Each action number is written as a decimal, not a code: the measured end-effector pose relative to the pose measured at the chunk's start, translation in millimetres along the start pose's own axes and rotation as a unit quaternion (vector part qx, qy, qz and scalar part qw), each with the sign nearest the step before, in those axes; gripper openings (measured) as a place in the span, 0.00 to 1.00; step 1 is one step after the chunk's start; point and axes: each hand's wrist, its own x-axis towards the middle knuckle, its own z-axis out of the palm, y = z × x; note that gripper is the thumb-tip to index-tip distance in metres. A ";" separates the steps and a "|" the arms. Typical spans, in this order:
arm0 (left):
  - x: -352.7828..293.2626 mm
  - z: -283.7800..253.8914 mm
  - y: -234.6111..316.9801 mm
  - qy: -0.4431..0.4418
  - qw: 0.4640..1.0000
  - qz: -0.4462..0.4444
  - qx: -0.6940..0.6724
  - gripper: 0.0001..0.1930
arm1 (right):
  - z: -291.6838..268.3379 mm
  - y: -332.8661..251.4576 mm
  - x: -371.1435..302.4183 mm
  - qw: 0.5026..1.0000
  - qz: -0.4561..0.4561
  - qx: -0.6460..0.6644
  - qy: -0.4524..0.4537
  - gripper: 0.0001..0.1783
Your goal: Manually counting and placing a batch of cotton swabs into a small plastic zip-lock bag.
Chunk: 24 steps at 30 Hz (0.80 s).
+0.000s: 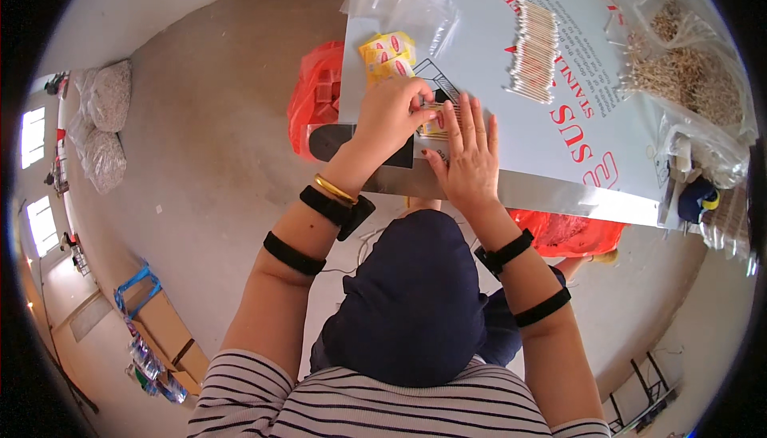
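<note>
Near the front edge of the metal-topped table, a small flat bundle of cotton swabs with a yellow label card (434,125) lies between my hands. My left hand (390,114) has its fingers curled and its thumb at the card's upper left edge; what it pinches, if anything, is hidden. Flat and with fingers stretched, my right hand (470,158) rests along the right side of the bundle. Beyond my left hand is a small pile of yellow label cards (388,48). A neat row of cotton swabs (535,51) lies farther right.
Clear plastic bags (403,7) lie at the table's far left. A large clear bag of loose cotton swabs (679,71) takes up the right side. Red plastic bags hang at the left edge (313,103) and below the front edge (567,233). The table (511,142) has printed film.
</note>
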 end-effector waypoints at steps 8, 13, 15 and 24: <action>-28.1 -29.6 6.0 0.064 0.997 0.029 -0.012 0.06 | 0.5 -0.6 -1.4 1.000 -0.004 -0.011 -0.013 0.49; -101.7 -79.3 -20.8 0.037 0.988 0.010 0.147 0.31 | 2.3 -12.7 -1.1 0.999 -0.034 0.020 -0.030 0.51; -117.4 -89.4 -23.1 -0.031 0.985 -0.006 0.169 0.40 | 7.8 -27.6 -1.3 0.997 -0.057 0.019 -0.046 0.52; -110.7 -88.8 -49.3 -0.058 0.977 0.078 0.189 0.40 | 23.4 -71.9 6.3 0.991 -0.118 0.003 -0.062 0.53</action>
